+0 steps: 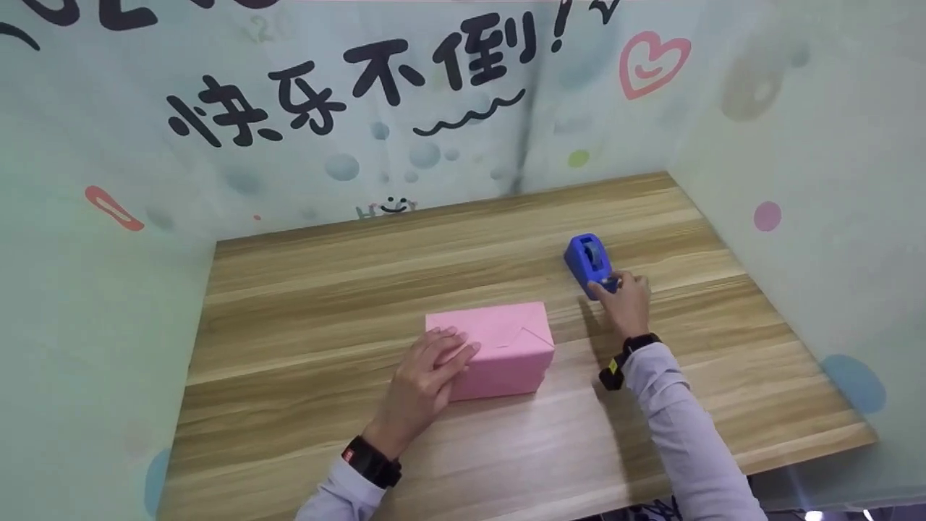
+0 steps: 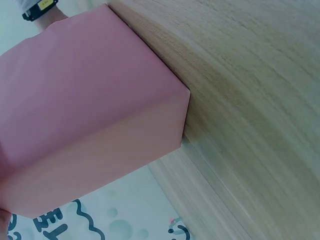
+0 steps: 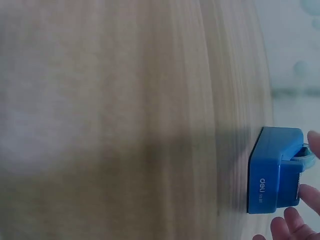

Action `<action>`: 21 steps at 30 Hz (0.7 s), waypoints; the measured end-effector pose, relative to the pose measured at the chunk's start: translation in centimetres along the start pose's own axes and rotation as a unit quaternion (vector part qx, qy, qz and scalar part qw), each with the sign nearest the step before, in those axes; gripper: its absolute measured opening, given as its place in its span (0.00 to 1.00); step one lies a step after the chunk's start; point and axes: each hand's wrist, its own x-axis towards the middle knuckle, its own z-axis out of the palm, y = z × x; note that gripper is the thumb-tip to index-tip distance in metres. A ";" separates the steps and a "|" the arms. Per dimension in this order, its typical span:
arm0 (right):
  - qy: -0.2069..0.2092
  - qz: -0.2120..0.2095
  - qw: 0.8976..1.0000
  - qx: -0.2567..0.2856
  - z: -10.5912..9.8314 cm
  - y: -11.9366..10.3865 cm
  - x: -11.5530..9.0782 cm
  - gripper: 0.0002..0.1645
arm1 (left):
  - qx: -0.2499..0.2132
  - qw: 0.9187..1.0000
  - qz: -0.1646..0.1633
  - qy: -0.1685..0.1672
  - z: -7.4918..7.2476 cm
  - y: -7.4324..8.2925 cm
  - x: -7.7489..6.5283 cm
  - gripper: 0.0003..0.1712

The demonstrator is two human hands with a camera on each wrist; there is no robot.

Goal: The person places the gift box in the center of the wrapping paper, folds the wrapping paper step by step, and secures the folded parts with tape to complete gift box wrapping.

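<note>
A pink paper-wrapped box [image 1: 506, 329] sits on the wooden table, a folded flap showing on its top. My left hand [image 1: 427, 369] rests on the box's left end, fingers lying over the top. The left wrist view shows the box [image 2: 95, 85] close up, a fingertip at its far lower corner. A blue tape dispenser [image 1: 581, 262] stands beyond the box to the right. My right hand [image 1: 628, 300] reaches to its cutter end. In the right wrist view the fingertips are spread around the toothed edge of the dispenser [image 3: 267, 175], with gaps between them.
The wooden table [image 1: 311, 325] meets printed fabric walls [image 1: 289, 181] at the back and both sides. Dark cables [image 1: 655, 509] show below the table's front edge.
</note>
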 end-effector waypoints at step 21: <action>-0.077 0.103 0.990 -0.057 -1.3 -2.7 2.2 0.25 | -0.014 1.000 -0.011 0.008 -0.1 0.3 -0.3 0.18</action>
